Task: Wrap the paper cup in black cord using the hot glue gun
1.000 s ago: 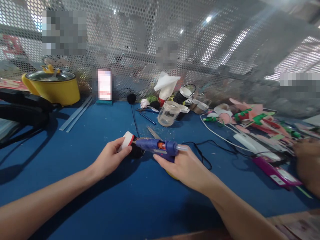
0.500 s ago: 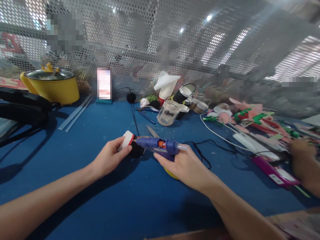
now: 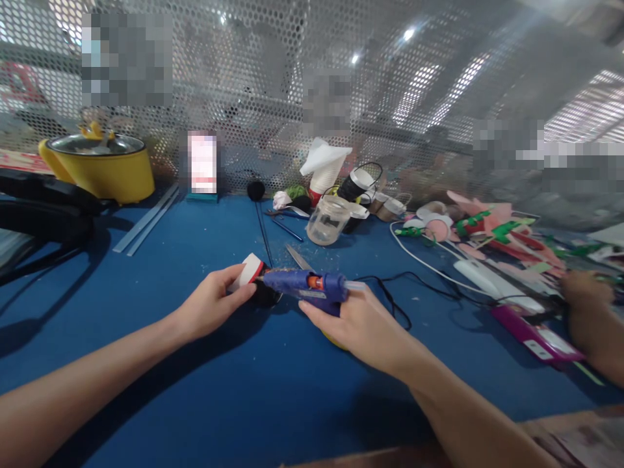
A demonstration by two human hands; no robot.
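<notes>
My left hand (image 3: 217,300) pinches a small white paper cup (image 3: 249,268) with a red edge; its far side is dark, and black yarn (image 3: 266,292) shows beside and below it. A blue hot glue gun (image 3: 292,281) is in my right hand (image 3: 363,325), fingers wrapped round its handle. The nozzle points left and meets the cup's edge or lies very near it; whether they touch I cannot tell. A clear glue stick (image 3: 355,285) juts from the gun's back. Scissors (image 3: 296,257) lie beneath the gun, largely hidden.
Behind stand a clear plastic jar (image 3: 327,224), a black-wrapped cup (image 3: 353,186), stacked paper cups (image 3: 324,177) and a black yarn ball (image 3: 256,190). A yellow pot (image 3: 117,172) and clear glue sticks (image 3: 149,224) are left. Rightward lie a purple power strip (image 3: 533,335) and another person's hand (image 3: 587,292).
The glue gun's nozzle has shifted very slightly along the cup's edge. The cup has tilted a little in my left hand. Both grips stay the same.
</notes>
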